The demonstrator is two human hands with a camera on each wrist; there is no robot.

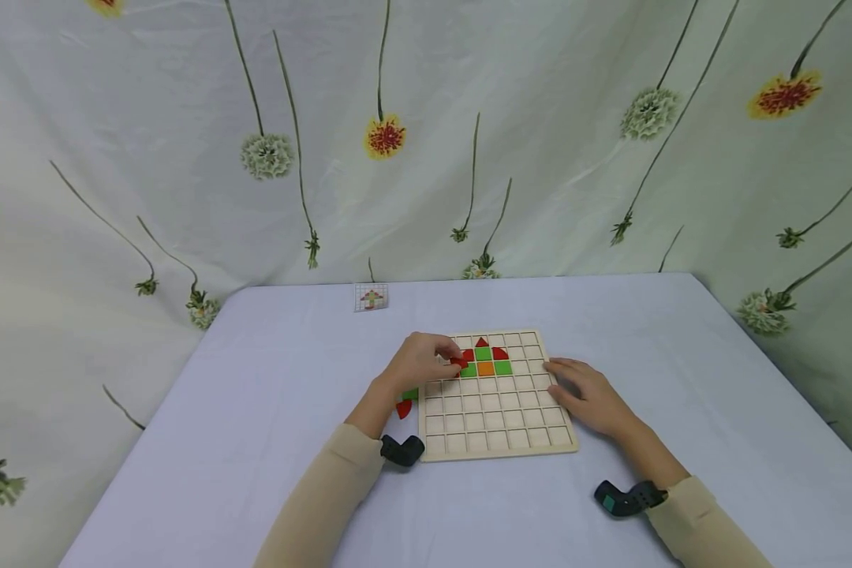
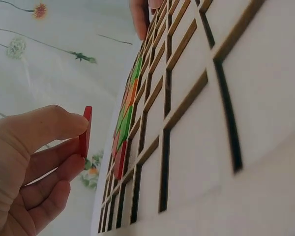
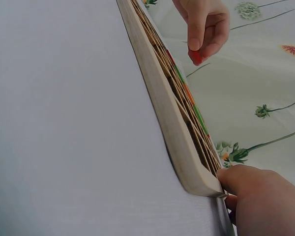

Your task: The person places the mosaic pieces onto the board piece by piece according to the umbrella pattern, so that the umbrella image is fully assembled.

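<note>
A wooden grid board (image 1: 497, 418) lies on the table between the two hands. My left hand (image 1: 420, 363) is above its left side, pinching a red tile (image 2: 86, 132) between thumb and fingers, raised off the board. Set in the upper cells are a red triangle (image 1: 481, 342), a red quarter-round tile (image 1: 500, 353), green tiles (image 1: 502, 368) and an orange square (image 1: 486, 368). The left hand partly hides other red tiles there. My right hand (image 1: 588, 394) rests against the board's right edge, its fingers and thumb touching the rim.
Left of the board lie a loose green tile (image 1: 410, 394) and a red quarter-round tile (image 1: 404, 409), partly covered by the left wrist. A small pattern card (image 1: 371, 297) lies near the table's far edge. Behind hangs a flowered cloth (image 1: 554, 158).
</note>
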